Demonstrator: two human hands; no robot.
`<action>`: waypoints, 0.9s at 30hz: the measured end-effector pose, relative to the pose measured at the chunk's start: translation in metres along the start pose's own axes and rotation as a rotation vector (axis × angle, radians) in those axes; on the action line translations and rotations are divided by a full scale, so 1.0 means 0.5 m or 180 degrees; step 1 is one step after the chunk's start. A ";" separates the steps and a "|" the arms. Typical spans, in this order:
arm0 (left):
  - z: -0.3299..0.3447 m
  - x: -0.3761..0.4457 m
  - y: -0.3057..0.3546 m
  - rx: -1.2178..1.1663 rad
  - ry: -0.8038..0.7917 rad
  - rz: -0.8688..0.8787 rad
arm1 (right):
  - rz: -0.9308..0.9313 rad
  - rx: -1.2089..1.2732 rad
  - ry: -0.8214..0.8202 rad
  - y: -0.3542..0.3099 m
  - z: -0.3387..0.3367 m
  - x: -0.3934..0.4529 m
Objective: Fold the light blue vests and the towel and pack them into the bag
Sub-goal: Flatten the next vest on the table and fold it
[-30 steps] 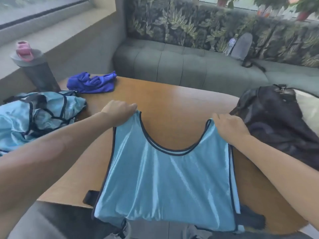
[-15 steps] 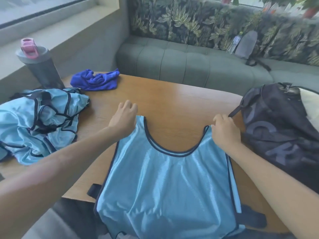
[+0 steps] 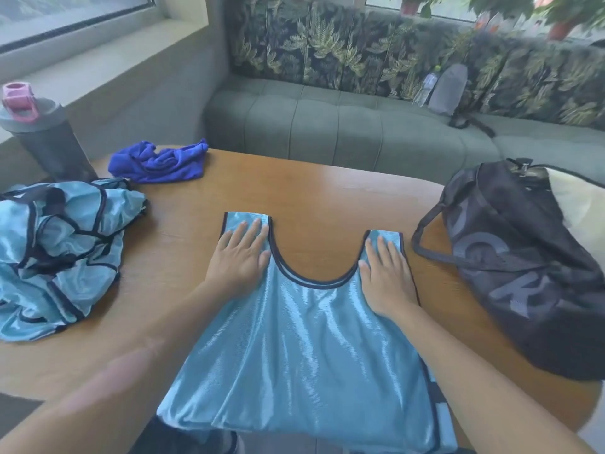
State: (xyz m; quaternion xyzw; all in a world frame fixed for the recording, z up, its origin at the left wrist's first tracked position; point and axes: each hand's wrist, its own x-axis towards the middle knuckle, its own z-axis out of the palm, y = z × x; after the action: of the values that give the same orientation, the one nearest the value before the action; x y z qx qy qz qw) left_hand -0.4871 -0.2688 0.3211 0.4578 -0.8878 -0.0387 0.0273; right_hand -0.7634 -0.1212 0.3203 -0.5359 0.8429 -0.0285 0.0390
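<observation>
Pressing both palms flat, I pin the vest (image 3: 304, 348) on the surface (image 3: 320, 191): left hand (image 3: 240, 260) and right hand (image 3: 388, 273) spread open, gripping nothing, smoothing straps for a clean fold.

Table (image 3: 314, 191): vests (image 3: 304, 348), towel (image 3: 160, 162), bag (image 3: 523, 257).

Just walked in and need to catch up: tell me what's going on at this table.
A person is spreading a light blue vest flat on the wooden table, left hand and right hand pressed open on its shoulder straps. More vests sit crumpled in a pile at the left, the blue towel lies unfolded behind them, and the black bag waits at the right.
</observation>
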 end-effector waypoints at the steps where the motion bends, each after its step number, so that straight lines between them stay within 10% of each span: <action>1: -0.001 0.009 -0.003 -0.0003 0.0022 -0.0009 | -0.0009 -0.0030 0.0034 -0.001 -0.001 0.009; 27: 0.013 0.476 -0.064 0.0022 0.0128 0.0168 | 0.0016 0.0202 0.0155 0.023 -0.002 0.496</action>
State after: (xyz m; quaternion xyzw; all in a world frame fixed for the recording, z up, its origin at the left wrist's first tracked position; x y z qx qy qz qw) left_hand -0.5996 -0.4812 0.3147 0.4350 -0.8990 -0.0258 0.0446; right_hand -0.8789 -0.3408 0.3114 -0.5315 0.8436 -0.0681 0.0356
